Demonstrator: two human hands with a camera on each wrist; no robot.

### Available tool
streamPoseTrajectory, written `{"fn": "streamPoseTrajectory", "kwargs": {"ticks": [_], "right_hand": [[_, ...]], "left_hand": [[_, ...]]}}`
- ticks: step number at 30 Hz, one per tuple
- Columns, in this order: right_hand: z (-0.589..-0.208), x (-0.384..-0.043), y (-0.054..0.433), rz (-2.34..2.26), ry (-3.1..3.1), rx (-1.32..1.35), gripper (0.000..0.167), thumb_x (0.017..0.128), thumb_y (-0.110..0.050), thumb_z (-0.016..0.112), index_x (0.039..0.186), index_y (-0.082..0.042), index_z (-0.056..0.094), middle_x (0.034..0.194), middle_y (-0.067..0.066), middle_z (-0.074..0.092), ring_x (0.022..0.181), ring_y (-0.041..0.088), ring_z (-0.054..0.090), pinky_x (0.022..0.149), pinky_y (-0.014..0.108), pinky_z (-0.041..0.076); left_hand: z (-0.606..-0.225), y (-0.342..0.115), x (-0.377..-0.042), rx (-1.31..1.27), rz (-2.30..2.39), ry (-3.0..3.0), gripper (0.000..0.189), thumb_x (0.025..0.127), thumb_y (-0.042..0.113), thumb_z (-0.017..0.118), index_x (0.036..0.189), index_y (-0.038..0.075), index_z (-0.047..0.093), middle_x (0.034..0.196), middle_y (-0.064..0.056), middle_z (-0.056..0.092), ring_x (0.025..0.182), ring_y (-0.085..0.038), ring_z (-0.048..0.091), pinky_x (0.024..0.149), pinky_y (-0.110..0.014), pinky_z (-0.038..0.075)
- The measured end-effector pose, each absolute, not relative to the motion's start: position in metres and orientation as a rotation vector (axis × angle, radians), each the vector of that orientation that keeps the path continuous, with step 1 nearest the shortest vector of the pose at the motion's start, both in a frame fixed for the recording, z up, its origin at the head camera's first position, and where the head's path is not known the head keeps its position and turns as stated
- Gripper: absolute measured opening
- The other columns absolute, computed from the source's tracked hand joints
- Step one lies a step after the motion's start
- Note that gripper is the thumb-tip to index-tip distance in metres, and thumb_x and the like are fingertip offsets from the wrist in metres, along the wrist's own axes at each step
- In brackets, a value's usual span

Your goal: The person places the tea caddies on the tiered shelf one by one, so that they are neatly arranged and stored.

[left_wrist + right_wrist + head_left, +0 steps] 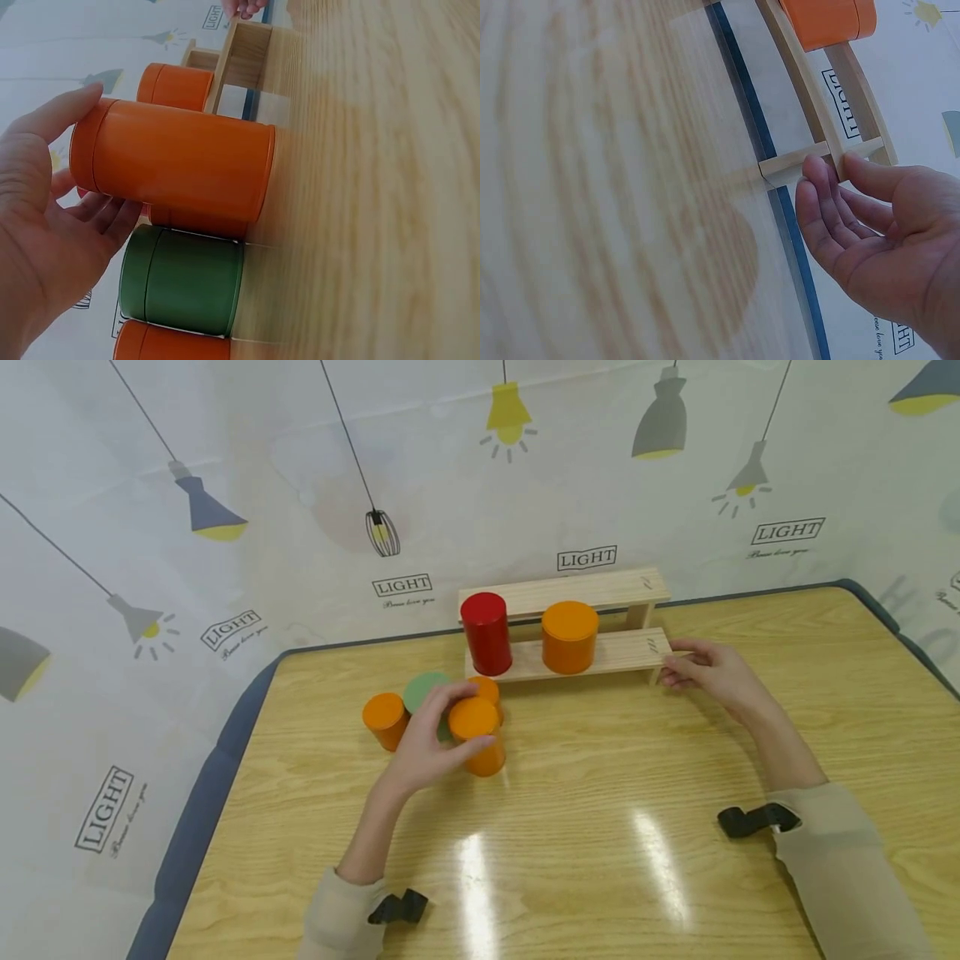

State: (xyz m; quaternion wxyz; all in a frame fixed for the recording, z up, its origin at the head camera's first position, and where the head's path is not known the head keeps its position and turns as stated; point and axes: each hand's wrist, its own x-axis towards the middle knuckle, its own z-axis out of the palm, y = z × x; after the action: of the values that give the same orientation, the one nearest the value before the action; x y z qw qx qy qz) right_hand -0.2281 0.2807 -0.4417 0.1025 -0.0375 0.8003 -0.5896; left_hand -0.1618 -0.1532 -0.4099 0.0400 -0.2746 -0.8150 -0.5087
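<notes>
My left hand [422,758] grips a tall orange canister [176,157] near its lid, thumb on one side and fingers on the other. Just behind it stand a green canister [191,279] and a smaller orange one [487,689]; another orange canister [385,714] is to their left. At the right end of a two-step wooden shelf [618,652], my right hand [718,678] pinches the lower board's edge between thumb and fingers. On that lower step sit a tall red canister [487,635] and a wide orange canister [570,639].
The shelf stands at the back of a wood-grain table [585,827], close to a backdrop [300,485] printed with lamps. Dark blue edging [225,760] runs round the table's left and back sides. Black straps [757,820] are on both sleeves.
</notes>
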Motion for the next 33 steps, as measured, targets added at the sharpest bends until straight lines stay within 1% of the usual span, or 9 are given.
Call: {"fn": "streamPoseTrajectory", "kwargs": {"ticks": [5, 11, 17, 20, 26, 33], "right_hand": [[-0.4411, -0.2286, 0.2806, -1.743, 2.368, -0.115, 0.062, 0.106, -0.022, 0.053, 0.153, 0.01, 0.028, 0.111, 0.009, 0.066, 0.091, 0.01, 0.069, 0.085, 0.031, 0.058], [-0.4394, -0.2283, 0.2802, -1.733, 2.374, -0.12, 0.063, 0.106, -0.023, 0.053, 0.153, 0.01, 0.028, 0.112, 0.009, 0.066, 0.091, 0.011, 0.07, 0.085, 0.031, 0.058], [-0.4391, -0.2281, 0.2799, -1.758, 2.363, -0.124, 0.062, 0.106, -0.021, 0.054, 0.152, 0.011, 0.029, 0.107, 0.005, 0.067, 0.09, 0.01, 0.069, 0.084, 0.031, 0.058], [-0.4393, -0.2278, 0.2795, -1.769, 2.361, -0.128, 0.061, 0.106, -0.02, 0.054, 0.151, 0.012, 0.029, 0.106, 0.005, 0.068, 0.09, 0.01, 0.069, 0.083, 0.031, 0.058], [-0.439, -0.2264, 0.2784, -1.771, 2.367, -0.131, 0.062, 0.106, -0.02, 0.055, 0.151, 0.012, 0.029, 0.107, 0.008, 0.068, 0.089, 0.009, 0.07, 0.083, 0.031, 0.058], [-0.4408, -0.2272, 0.279, -1.794, 2.352, -0.135, 0.061, 0.106, -0.019, 0.054, 0.151, 0.013, 0.029, 0.107, 0.007, 0.068, 0.089, 0.009, 0.07, 0.083, 0.03, 0.058]], "left_hand": [[-0.4139, -0.157, -0.1643, -0.87, -1.576, -2.518, 0.064, 0.082, 0.01, 0.085, 0.138, 0.006, 0.054, 0.135, -0.01, 0.056, 0.121, -0.025, 0.051, 0.107, -0.043, 0.04], [-0.4141, -0.1601, -0.1652, -0.857, -1.558, -2.576, 0.068, 0.08, 0.012, 0.087, 0.139, 0.008, 0.054, 0.134, -0.007, 0.056, 0.12, -0.022, 0.052, 0.109, -0.042, 0.04], [-0.4164, -0.1632, -0.1658, -0.845, -1.568, -2.609, 0.072, 0.08, 0.013, 0.087, 0.142, 0.007, 0.052, 0.135, -0.01, 0.056, 0.121, -0.025, 0.052, 0.11, -0.045, 0.039], [-0.4163, -0.1636, -0.1659, -0.832, -1.57, -2.617, 0.071, 0.08, 0.014, 0.087, 0.142, 0.008, 0.053, 0.135, -0.01, 0.056, 0.121, -0.026, 0.052, 0.109, -0.045, 0.04], [-0.4134, -0.163, -0.1652, -0.794, -1.549, -2.629, 0.067, 0.079, 0.017, 0.089, 0.138, 0.011, 0.058, 0.131, -0.005, 0.059, 0.117, -0.021, 0.054, 0.107, -0.043, 0.042], [-0.4102, -0.1608, -0.1633, -0.766, -1.532, -2.622, 0.065, 0.079, 0.019, 0.089, 0.137, 0.012, 0.06, 0.13, -0.004, 0.06, 0.116, -0.021, 0.055, 0.106, -0.043, 0.043]]}}
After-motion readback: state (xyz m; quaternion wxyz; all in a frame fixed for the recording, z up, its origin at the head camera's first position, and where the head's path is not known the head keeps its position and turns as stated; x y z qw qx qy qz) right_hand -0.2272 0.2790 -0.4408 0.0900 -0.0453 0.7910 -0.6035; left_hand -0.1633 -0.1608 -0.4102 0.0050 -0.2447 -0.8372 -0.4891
